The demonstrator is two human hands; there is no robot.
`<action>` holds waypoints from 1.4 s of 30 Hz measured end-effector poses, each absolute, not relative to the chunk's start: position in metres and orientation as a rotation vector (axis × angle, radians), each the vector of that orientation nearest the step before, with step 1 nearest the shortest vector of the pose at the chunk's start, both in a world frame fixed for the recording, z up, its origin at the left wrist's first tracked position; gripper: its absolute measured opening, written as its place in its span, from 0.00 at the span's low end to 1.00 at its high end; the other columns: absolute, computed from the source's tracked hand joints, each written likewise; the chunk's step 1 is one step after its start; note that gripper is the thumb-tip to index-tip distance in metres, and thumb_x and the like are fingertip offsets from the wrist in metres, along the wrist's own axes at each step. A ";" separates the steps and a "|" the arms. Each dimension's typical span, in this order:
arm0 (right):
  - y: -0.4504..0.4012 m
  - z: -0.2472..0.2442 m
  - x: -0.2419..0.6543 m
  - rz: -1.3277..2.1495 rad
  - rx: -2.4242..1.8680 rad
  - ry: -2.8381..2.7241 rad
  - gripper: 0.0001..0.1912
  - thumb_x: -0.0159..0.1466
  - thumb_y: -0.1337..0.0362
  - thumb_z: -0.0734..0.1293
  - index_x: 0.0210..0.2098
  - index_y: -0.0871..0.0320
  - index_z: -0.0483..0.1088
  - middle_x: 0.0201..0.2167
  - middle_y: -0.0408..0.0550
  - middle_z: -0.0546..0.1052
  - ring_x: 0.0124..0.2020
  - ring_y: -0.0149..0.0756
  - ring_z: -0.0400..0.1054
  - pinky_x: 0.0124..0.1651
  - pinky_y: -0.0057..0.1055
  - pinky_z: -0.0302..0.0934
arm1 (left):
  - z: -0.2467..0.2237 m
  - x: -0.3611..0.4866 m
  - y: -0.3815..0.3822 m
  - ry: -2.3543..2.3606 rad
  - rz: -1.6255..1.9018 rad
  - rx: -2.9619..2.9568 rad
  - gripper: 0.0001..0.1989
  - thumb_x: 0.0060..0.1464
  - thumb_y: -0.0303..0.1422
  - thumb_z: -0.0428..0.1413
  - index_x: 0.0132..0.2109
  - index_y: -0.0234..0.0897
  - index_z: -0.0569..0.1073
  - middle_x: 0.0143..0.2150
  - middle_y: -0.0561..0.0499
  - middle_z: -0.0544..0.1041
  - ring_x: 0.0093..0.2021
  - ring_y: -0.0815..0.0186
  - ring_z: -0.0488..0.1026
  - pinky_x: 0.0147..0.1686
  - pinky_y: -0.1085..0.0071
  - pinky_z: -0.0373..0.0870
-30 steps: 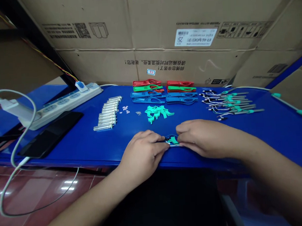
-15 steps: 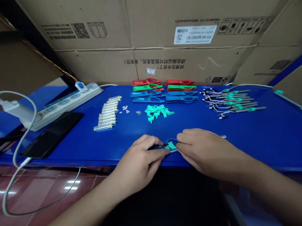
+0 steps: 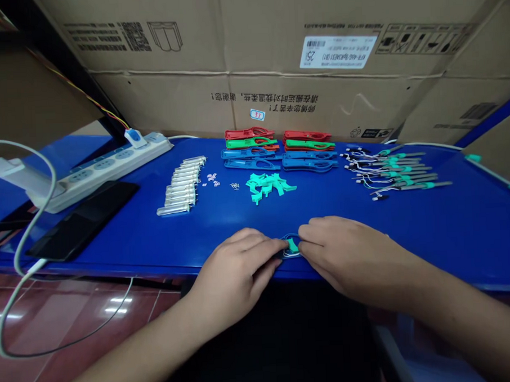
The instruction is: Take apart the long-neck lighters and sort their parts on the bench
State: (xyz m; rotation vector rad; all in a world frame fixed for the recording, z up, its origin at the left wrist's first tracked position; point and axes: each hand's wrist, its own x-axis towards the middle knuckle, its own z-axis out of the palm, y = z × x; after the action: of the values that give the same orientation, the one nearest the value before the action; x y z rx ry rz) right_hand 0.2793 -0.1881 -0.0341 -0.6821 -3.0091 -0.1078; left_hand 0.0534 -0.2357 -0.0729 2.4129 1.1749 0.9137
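Observation:
A blue plastic casing with a looped handle (image 3: pixel 289 235) lies at the table's front edge between my two hands. A teal-green trigger-shaped piece (image 3: pixel 292 245) sits inside the loop area, with a white wire passing along the near side. My left hand (image 3: pixel 245 264) is closed over the casing's left part, and its index fingertip touches the green piece. At the loop's right end, my right hand (image 3: pixel 340 255) grips the casing with its fingers pinched together. Both hands hide much of the casing.
Behind lie loose green pieces (image 3: pixel 268 186), stacked coloured casings (image 3: pixel 278 149), clear tubes (image 3: pixel 181 186) and tiny metal parts (image 3: pixel 235 186). Wired metal rods (image 3: pixel 410 170) lie right. A phone (image 3: pixel 85 221) and power strip (image 3: pixel 106 170) are left; a cardboard box (image 3: pixel 257 44) stands behind.
My left fingers have shifted right, the index fingertip now on the green piece, covering the black part seen before. My right hand stays about the same. The view has tilted slightly.

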 end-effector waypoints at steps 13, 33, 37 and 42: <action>-0.196 -0.043 0.290 0.371 -0.915 -2.802 0.13 0.70 0.66 0.60 0.38 0.56 0.76 0.33 0.47 0.72 0.34 0.37 0.61 0.40 0.37 0.52 | -0.074 0.051 -0.236 1.136 0.886 2.501 0.11 0.63 0.24 0.54 0.47 0.39 0.79 0.47 0.48 0.79 0.47 0.60 0.73 0.47 0.60 0.75; -0.199 -0.059 0.279 0.420 -1.095 -2.561 0.11 0.71 0.66 0.62 0.36 0.57 0.75 0.34 0.47 0.73 0.37 0.38 0.63 0.43 0.38 0.54 | -0.067 0.042 -0.238 1.285 0.752 2.407 0.15 0.64 0.32 0.56 0.56 0.43 0.70 0.55 0.54 0.79 0.53 0.65 0.77 0.53 0.67 0.74; -0.197 -0.061 0.278 0.413 -1.025 -2.560 0.12 0.71 0.66 0.62 0.36 0.58 0.76 0.33 0.47 0.73 0.37 0.39 0.62 0.42 0.37 0.53 | -0.066 0.043 -0.235 1.289 0.752 2.395 0.14 0.63 0.32 0.58 0.56 0.43 0.71 0.54 0.54 0.79 0.52 0.65 0.77 0.51 0.68 0.74; -0.197 -0.061 0.276 0.340 -1.025 -2.556 0.11 0.70 0.66 0.63 0.34 0.58 0.76 0.31 0.46 0.74 0.37 0.38 0.63 0.41 0.37 0.52 | -0.063 0.043 -0.228 1.259 0.724 2.412 0.14 0.62 0.31 0.59 0.54 0.42 0.73 0.52 0.53 0.81 0.51 0.63 0.78 0.51 0.67 0.75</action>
State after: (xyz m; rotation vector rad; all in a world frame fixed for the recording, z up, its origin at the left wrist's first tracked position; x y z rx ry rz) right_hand 0.2757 -0.1969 -0.0608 -1.0246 -2.5558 0.3404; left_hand 0.0427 -0.2282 -0.0631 2.4122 1.2586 0.7240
